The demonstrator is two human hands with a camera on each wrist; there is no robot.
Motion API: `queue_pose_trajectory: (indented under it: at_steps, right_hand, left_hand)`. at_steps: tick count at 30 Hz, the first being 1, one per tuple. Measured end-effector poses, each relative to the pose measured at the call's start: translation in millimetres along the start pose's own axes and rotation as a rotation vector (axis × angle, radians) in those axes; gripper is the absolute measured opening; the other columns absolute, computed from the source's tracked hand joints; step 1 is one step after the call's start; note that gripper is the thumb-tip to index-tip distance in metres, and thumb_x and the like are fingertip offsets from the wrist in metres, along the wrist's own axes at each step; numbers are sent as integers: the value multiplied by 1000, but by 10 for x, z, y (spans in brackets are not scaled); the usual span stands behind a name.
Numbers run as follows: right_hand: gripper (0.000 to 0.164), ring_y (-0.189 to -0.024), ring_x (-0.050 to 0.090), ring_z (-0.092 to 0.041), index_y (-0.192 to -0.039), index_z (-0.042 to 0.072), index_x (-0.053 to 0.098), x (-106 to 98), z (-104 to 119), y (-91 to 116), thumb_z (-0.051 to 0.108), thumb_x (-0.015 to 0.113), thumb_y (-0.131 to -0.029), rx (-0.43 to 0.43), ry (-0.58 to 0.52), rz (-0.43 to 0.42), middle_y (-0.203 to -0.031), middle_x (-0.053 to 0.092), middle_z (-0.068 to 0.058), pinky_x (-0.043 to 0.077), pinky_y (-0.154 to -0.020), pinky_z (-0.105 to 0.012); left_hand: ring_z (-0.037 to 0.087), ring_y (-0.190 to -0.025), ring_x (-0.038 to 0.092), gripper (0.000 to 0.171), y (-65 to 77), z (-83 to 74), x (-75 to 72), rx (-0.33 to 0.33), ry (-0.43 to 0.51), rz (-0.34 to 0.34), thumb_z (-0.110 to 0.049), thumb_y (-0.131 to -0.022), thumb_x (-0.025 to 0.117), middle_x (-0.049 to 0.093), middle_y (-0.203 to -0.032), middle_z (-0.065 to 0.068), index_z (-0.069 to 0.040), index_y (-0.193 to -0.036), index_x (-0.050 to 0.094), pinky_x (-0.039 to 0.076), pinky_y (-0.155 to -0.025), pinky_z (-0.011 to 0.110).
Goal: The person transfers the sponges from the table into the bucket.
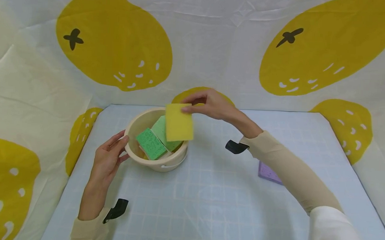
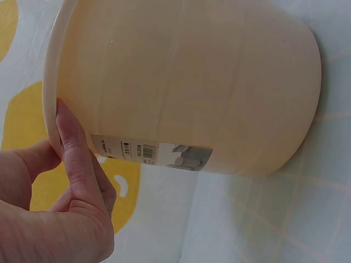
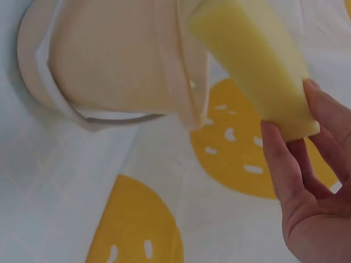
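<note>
A cream bucket [image 1: 178, 156] stands on the table, left of centre in the head view. My left hand [image 1: 106, 161] holds its left rim between thumb and fingers; in the left wrist view a fingertip presses just under the lip of the bucket [image 2: 192, 71]. Inside lie a bright green patterned sponge [image 1: 151, 144] and a paler green sponge [image 1: 160, 127]. Over the bucket's right side, my right hand [image 1: 214, 105] pinches a yellow sponge [image 1: 179, 123] by one end. The right wrist view shows the yellow sponge [image 3: 258, 66] thick and tilted beside the rim.
A purple sponge [image 1: 268, 172] lies on the table to the right, partly covered by my right sleeve [image 1: 293, 167]. The bucket's white handle [image 3: 90, 121] hangs down its side. A fruit-printed sheet [image 1: 215, 45] rises behind the table [image 1: 202, 199].
</note>
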State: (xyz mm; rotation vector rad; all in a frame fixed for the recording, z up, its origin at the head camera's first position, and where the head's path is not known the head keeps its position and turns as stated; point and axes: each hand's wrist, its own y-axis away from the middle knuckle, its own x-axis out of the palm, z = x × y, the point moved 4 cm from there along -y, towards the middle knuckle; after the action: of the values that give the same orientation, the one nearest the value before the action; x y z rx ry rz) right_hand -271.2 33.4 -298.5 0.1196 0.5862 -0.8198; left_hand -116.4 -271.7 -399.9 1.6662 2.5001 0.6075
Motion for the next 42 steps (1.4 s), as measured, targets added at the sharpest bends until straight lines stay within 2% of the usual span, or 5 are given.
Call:
queue_pose_trajectory:
  at_steps: [7,21,28,34,42]
  right_hand:
    - [25,-102,67,-10,-117,16,79,165,32,-245,27,77,-95,-62,17,88,-112,75,6,56,-92,-31]
    - [25,-102,67,-17,-118,5,77,425,213,-481,20,71,-99,-143,256,228,-113,76,-5,54,-96,-31]
    - [24,-96,64,-18,-117,5,77,585,217,-558,20,72,-99,-142,378,251,-110,75,-6,52,-88,-25]
    - [23,-85,57,-17,-114,2,77,696,159,-573,18,74,-98,-103,363,216,-102,74,-6,48,-77,-22]
    - [29,-103,65,-21,-119,-2,74,691,135,-531,18,73,-98,-102,306,152,-115,74,-11,54,-95,-28]
  left_hand:
    - [11,-96,68,71,-9,12,-6,-6,9,-6,-35,-86,83,70,-121,-6,-15,-148,56,61,-79,25]
    - [11,-99,67,72,-21,27,18,-9,13,4,-36,-85,84,68,-124,-5,-15,-148,56,60,-81,25]
    - [11,-99,67,70,-8,12,26,-7,10,13,-34,-87,83,69,-122,-6,-15,-149,55,61,-79,24]
    - [11,-98,68,69,-16,16,25,-4,6,16,-34,-88,82,70,-121,-6,-15,-148,56,61,-79,24]
    - [10,-98,67,74,-18,19,10,0,-4,11,-39,-84,84,69,-121,-4,-17,-149,56,60,-80,23]
